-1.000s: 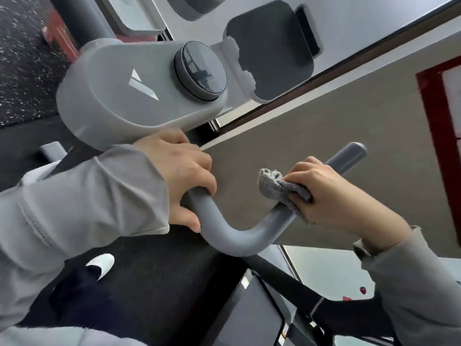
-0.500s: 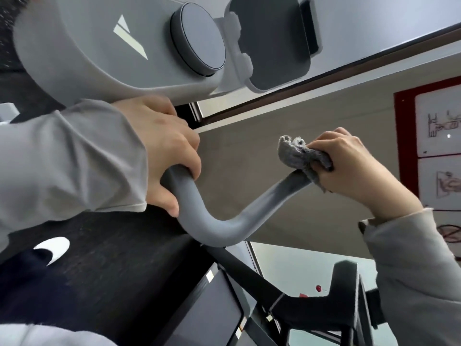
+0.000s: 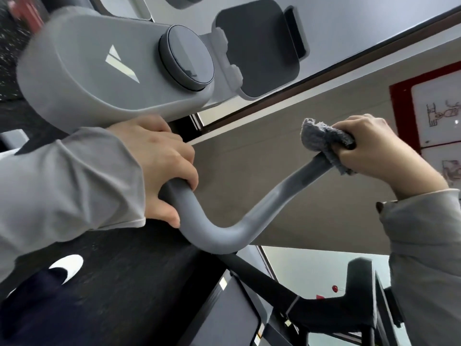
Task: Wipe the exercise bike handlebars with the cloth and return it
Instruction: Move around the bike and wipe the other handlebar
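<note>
A grey curved handlebar (image 3: 224, 233) of the exercise bike runs from under the console down through a bend and up to the right. My left hand (image 3: 159, 166) grips the bar near its root, fingers curled over it. My right hand (image 3: 371, 153) holds a grey cloth (image 3: 321, 138) wrapped over the bar's far end, which is hidden under cloth and fingers. Part of the cloth sticks out above my fist.
The grey bike console (image 3: 94, 71) with a round dial (image 3: 185, 58) and a dark phone holder (image 3: 259, 43) sits just above my left hand. A beige wall with a red-framed poster (image 3: 429, 103) is behind. Dark gym equipment (image 3: 359, 303) stands lower right.
My right hand has slid the cloth up the handlebar from its middle stretch to its tip. My left hand keeps its grip on the bar. The camera view has shifted.
</note>
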A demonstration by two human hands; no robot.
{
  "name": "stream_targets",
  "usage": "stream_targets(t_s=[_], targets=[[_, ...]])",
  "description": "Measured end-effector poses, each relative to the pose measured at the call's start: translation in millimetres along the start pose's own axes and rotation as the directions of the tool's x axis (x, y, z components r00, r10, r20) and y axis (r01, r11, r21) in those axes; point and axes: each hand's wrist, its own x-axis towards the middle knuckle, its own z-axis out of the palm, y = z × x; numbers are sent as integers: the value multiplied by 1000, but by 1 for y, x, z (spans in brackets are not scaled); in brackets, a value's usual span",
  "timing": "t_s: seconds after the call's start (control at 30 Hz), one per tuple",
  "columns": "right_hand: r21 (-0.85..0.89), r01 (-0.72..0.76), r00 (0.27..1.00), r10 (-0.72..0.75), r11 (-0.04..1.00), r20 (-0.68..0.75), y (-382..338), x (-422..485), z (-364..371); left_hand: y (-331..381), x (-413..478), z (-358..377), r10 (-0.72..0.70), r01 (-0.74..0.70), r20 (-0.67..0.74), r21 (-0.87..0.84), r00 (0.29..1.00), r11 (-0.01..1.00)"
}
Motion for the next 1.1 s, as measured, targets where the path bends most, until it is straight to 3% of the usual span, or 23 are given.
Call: stream_targets(t_s=[0.1,0.27,0.4,0.5,0.7,0.93,1.1], targets=[[42,-8,999,10,999,-50,-3,-9,8,-1,1,5,19,-24,-93,-58,995,998],[149,28,982,0,988,-187,-18,-28,21,0,-1,1,4,-10,-121,-52,993,999],[417,-15,929,167,909,-331,-39,-55,35,2,-3,-2,38,-42,-145,-20,989,999],[662,-36,859,362,748,-362,-61,-83,45,1,-4,-2,63,-65,-146,-8,987,998],[954,-8,771,610,299,-185,-118,-133,61,1,-9,-1,136,-128,-156,59,978,990],[977,164,738,674,-135,-31,-173,-160,72,12,-39,-3,228,-185,-276,173,934,967],[931,277,767,639,-236,-67,-196,-168,79,29,-79,6,168,-93,-386,206,907,974]])
